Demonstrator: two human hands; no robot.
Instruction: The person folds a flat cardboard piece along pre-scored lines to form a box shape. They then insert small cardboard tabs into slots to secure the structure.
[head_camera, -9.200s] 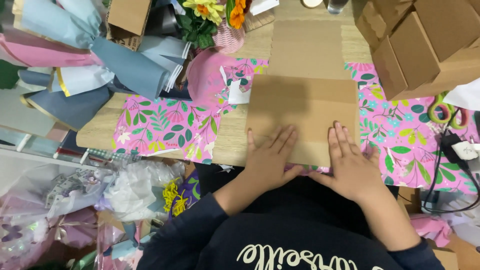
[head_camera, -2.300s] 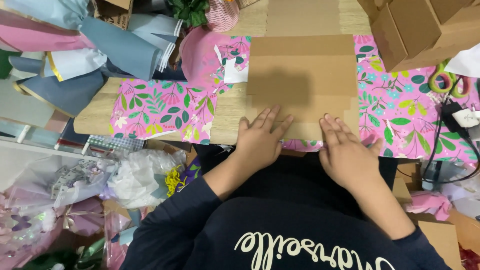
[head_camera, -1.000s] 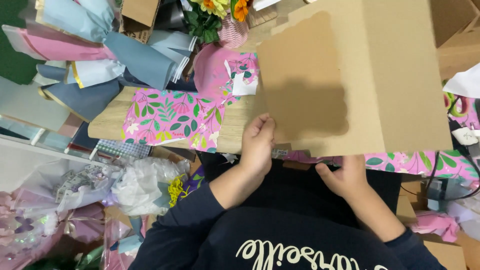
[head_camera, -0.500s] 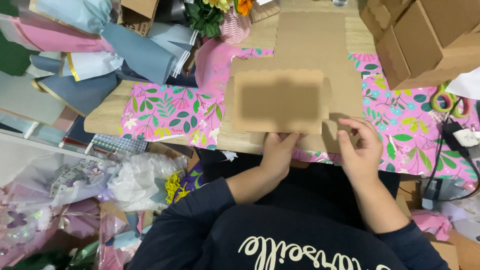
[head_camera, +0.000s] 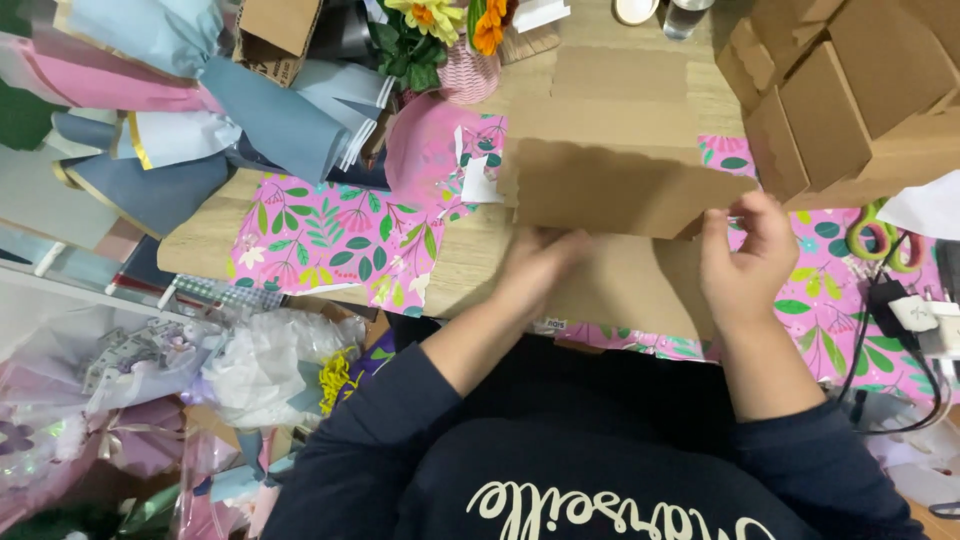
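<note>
Head cam: both hands, left hand (head_camera: 535, 268) and right hand (head_camera: 745, 262), fingers clamped on the folded cardboard sheet (head_camera: 625, 190) mid-frame over pink floral paper (head_camera: 340, 235)

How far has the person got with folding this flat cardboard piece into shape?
Early stage. Done: the cardboard sheet lies on the pink floral paper on the table, and one flap is raised. In hand: the left hand presses near the fold, and the right hand grips the flap's right edge. Left: no closed sides show yet, unlike the folded boxes beside it.
</note>
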